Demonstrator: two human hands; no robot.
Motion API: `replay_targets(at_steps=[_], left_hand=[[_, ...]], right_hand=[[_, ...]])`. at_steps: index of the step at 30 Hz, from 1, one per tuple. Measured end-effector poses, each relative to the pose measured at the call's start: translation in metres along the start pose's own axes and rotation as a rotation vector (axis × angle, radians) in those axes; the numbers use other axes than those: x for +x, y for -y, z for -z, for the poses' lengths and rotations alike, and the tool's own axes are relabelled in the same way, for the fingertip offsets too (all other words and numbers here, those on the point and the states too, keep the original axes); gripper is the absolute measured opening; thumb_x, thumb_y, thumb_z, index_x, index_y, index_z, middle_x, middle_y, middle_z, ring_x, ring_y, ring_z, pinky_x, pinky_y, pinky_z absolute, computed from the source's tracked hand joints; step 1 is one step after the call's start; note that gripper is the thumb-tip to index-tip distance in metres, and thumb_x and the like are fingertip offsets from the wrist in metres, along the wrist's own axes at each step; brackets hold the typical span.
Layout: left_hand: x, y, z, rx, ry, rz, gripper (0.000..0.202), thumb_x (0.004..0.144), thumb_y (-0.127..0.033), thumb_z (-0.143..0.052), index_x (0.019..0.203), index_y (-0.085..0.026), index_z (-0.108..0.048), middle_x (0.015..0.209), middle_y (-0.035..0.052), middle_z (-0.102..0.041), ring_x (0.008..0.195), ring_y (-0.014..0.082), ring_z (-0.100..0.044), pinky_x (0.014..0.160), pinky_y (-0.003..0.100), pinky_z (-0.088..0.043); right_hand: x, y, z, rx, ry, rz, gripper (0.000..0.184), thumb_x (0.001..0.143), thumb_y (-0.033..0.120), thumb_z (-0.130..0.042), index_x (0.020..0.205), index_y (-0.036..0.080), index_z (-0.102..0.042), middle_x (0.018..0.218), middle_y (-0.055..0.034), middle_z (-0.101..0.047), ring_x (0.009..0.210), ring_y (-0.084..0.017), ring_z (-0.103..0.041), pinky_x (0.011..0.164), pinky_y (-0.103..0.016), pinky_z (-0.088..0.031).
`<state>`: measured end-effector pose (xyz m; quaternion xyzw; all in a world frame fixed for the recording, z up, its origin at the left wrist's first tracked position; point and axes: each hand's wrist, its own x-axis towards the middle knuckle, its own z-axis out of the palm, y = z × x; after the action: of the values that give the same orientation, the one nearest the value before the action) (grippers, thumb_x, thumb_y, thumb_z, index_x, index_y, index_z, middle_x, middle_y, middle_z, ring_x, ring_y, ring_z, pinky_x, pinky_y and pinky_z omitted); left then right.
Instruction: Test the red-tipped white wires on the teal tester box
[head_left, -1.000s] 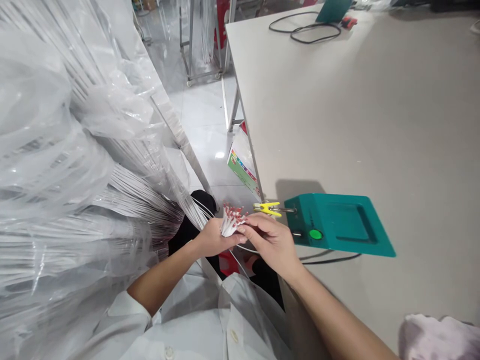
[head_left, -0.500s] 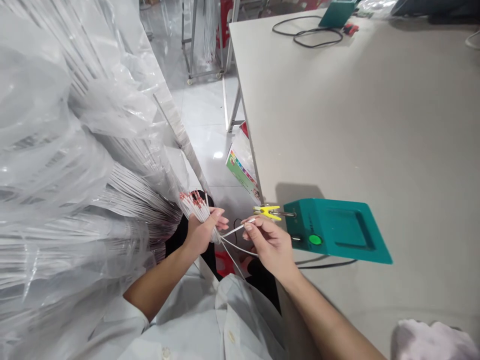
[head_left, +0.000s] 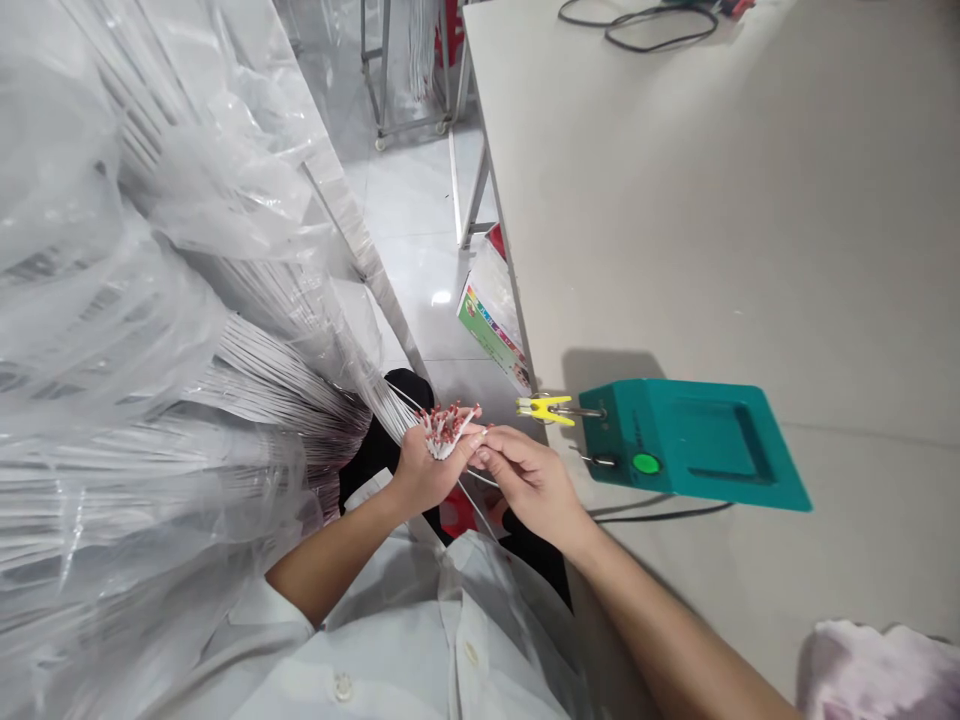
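My left hand (head_left: 424,473) is closed round a bundle of thin white wires with red tips (head_left: 444,428), the tips pointing up and right. My right hand (head_left: 527,482) touches the bundle's tips with thumb and forefinger pinched together on one wire. Just right of the hands, a teal box with a green button (head_left: 690,445) sits at the table's near left edge, and a yellow clip (head_left: 546,407) sticks out of its left side. A black cable (head_left: 660,515) runs from under the box.
Large clear plastic bags of white wires (head_left: 150,330) fill the left. The grey table (head_left: 712,200) spreads to the right, with a coiled black cable (head_left: 645,25) at its far end. A colourful carton (head_left: 491,335) lies on the floor below. A pale cloth (head_left: 885,670) lies bottom right.
My hands had pulled apart with one wire drawn toward the yellow clip; now they are back together and the right fingers pinch at the bundle's tips.
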<state>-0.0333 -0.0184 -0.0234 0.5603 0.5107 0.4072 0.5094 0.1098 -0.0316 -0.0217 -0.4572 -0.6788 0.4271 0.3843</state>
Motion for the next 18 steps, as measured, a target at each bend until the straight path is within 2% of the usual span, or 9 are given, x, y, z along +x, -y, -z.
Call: replay_targets(at_steps=[2,4,6,9,11,13,15,17,18], left_hand=[[0.0,-0.002,0.0,0.003,-0.086,-0.024,0.017,0.079,-0.028,-0.054,0.082,-0.018,-0.067,0.094,0.0067,-0.068,0.091,0.0181,-0.062,0.086,0.032,-0.046],[0.0,-0.004,0.001,-0.015,-0.151,0.017,0.019,0.08,-0.029,-0.052,0.082,-0.016,-0.066,0.072,0.0035,-0.067,0.071,0.0142,-0.062,0.074,0.029,-0.048],[-0.001,-0.007,0.002,-0.037,-0.168,0.068,0.022,0.081,-0.032,-0.051,0.08,-0.015,-0.065,0.055,-0.0014,-0.058,0.051,0.0096,-0.052,0.057,0.025,-0.045],[-0.001,-0.009,0.005,-0.054,-0.168,0.09,0.017,0.078,-0.03,-0.055,0.073,-0.015,-0.063,0.05,-0.0042,-0.051,0.046,0.0075,-0.046,0.051,0.022,-0.04],[0.0,-0.01,0.006,-0.059,-0.173,0.092,0.012,0.075,-0.027,-0.058,0.072,-0.015,-0.062,0.05,-0.0051,-0.049,0.047,0.0073,-0.046,0.051,0.022,-0.04],[0.002,-0.009,0.007,-0.08,-0.196,0.105,0.011,0.073,-0.026,-0.06,0.071,-0.015,-0.061,0.048,-0.0059,-0.047,0.046,0.0067,-0.044,0.05,0.022,-0.039],[0.004,-0.008,0.009,-0.118,-0.246,0.126,0.012,0.072,-0.027,-0.061,0.072,-0.015,-0.061,0.046,-0.0067,-0.046,0.043,0.0062,-0.042,0.048,0.021,-0.037],[0.006,-0.006,0.012,-0.15,-0.295,0.141,0.013,0.071,-0.028,-0.062,0.073,-0.015,-0.061,0.044,-0.0071,-0.046,0.041,0.0059,-0.042,0.046,0.021,-0.036],[0.007,-0.006,0.013,-0.156,-0.309,0.142,0.014,0.071,-0.028,-0.063,0.074,-0.015,-0.062,0.044,-0.0071,-0.046,0.04,0.0059,-0.042,0.046,0.021,-0.036]], right_hand=[[0.0,0.0,-0.001,-0.088,0.145,-0.008,0.019,0.086,0.018,-0.042,0.086,0.019,-0.061,0.089,-0.0061,-0.063,0.084,-0.015,-0.06,0.074,-0.027,-0.047],[-0.002,0.0,-0.004,-0.25,0.315,-0.055,0.018,0.084,0.015,-0.043,0.083,0.019,-0.06,0.087,-0.0063,-0.064,0.079,-0.016,-0.06,0.068,-0.026,-0.046],[-0.004,-0.002,-0.005,-0.375,0.421,-0.103,0.015,0.08,0.013,-0.046,0.074,0.019,-0.059,0.076,-0.0048,-0.064,0.067,-0.015,-0.06,0.058,-0.024,-0.044],[-0.003,-0.004,-0.003,-0.382,0.419,-0.105,0.016,0.08,0.013,-0.047,0.075,0.019,-0.06,0.074,-0.0044,-0.065,0.067,-0.015,-0.061,0.058,-0.024,-0.043],[-0.002,-0.004,0.0,-0.349,0.298,-0.093,0.019,0.084,0.017,-0.043,0.088,0.02,-0.061,0.086,-0.0056,-0.067,0.079,-0.016,-0.062,0.067,-0.025,-0.045],[-0.004,-0.006,0.001,-0.383,0.213,-0.086,0.022,0.086,0.019,-0.04,0.092,0.02,-0.061,0.09,-0.0065,-0.067,0.08,-0.016,-0.062,0.069,-0.026,-0.045],[-0.01,-0.007,-0.004,-0.465,0.271,-0.076,0.02,0.083,0.019,-0.044,0.075,0.021,-0.063,0.072,-0.0054,-0.067,0.062,-0.016,-0.062,0.056,-0.025,-0.043],[-0.018,-0.006,-0.011,-0.491,0.404,-0.039,0.024,0.075,0.017,-0.053,0.051,0.021,-0.056,0.046,-0.0019,-0.057,0.041,-0.014,-0.052,0.042,-0.025,-0.034],[-0.021,-0.005,-0.015,-0.472,0.447,-0.015,0.027,0.07,0.017,-0.057,0.045,0.022,-0.052,0.039,-0.0003,-0.052,0.036,-0.013,-0.048,0.038,-0.025,-0.031]])
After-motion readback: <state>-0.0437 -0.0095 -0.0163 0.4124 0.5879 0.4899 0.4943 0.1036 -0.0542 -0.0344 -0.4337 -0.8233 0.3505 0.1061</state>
